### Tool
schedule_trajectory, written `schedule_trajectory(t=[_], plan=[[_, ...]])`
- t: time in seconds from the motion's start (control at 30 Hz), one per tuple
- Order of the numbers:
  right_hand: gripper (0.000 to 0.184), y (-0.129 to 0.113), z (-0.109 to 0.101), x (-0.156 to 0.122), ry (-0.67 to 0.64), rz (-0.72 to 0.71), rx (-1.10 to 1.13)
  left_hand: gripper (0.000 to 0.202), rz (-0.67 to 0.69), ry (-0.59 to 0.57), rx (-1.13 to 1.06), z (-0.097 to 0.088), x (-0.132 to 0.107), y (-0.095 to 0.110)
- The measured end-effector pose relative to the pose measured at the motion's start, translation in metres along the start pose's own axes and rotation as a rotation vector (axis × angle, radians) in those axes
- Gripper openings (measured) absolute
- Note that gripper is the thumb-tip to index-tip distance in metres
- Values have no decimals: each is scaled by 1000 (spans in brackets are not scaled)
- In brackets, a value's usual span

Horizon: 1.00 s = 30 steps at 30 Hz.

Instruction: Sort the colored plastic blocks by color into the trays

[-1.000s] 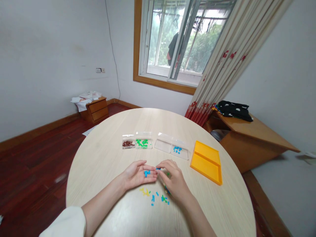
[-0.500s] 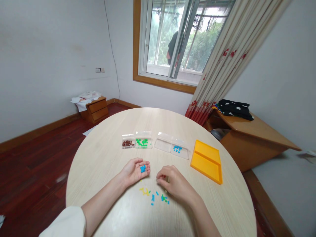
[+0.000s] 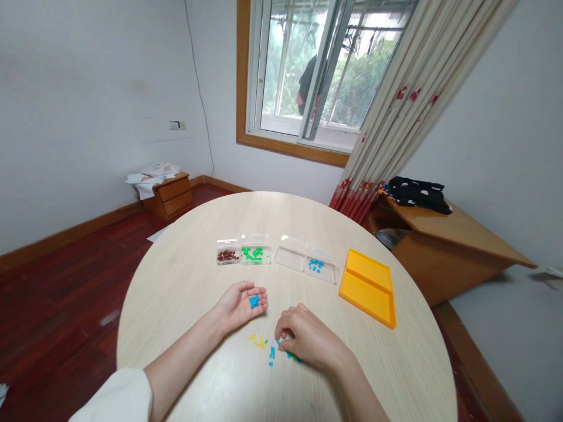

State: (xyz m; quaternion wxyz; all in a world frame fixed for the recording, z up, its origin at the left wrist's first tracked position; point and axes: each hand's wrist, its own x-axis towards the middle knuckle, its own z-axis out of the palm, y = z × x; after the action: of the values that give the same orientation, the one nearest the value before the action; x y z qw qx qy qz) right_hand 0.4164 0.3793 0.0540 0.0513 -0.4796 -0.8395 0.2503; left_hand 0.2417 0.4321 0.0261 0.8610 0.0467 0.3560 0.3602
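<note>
My left hand (image 3: 241,306) is turned palm up, fingers stretched and slightly cupped, with several small blue blocks (image 3: 254,301) on it. Low over the table, my right hand (image 3: 305,335) has its thumb and fingertips closed about a single small blue block (image 3: 278,341); the fingers partly cover it. Yellow pieces (image 3: 257,340) lie loose between the hands, with a green bit (image 3: 266,341) beside them. Nearer to me are more blue blocks (image 3: 271,353). A mixed green and blue cluster (image 3: 294,356) is partly hidden under my right hand.
Beyond the hands stand clear lidded boxes: one with brown pieces (image 3: 227,256), one with green pieces (image 3: 253,254), and a two-part box (image 3: 290,258) with blue pieces in its right part. A yellow tray (image 3: 369,293) lies to the right on the round table (image 3: 197,351).
My right hand has come down and towards me, from above the loose pieces to one blue block, covering part of the green and blue cluster. My left hand has stayed in place.
</note>
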Motion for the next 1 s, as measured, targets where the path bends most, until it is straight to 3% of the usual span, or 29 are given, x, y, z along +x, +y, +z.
schedule_trajectory(t=[0.13, 0.37, 0.5, 0.67, 0.83, 1.0], plan=[[9, -1, -3, -3, 103, -10, 71, 28, -23, -45, 64, -1, 0, -1], [8, -3, -4, 2, 547, -154, 205, 36, -86, -238, 105, -11, 4, -5], [12, -4, 3, 8, 654, -174, 149, 40, -105, -269, 96, -10, 4, -6], [20, 1, 5, 8, 716, -172, 109, 41, -109, -225, 77, -7, 3, -7], [14, 7, -4, 4, 931, -161, 102, 36, -88, -118, 66, -6, 4, -5], [15, -7, -1, 2, 1034, -293, 18, 32, 15, 6, 31, 11, 18, 7]])
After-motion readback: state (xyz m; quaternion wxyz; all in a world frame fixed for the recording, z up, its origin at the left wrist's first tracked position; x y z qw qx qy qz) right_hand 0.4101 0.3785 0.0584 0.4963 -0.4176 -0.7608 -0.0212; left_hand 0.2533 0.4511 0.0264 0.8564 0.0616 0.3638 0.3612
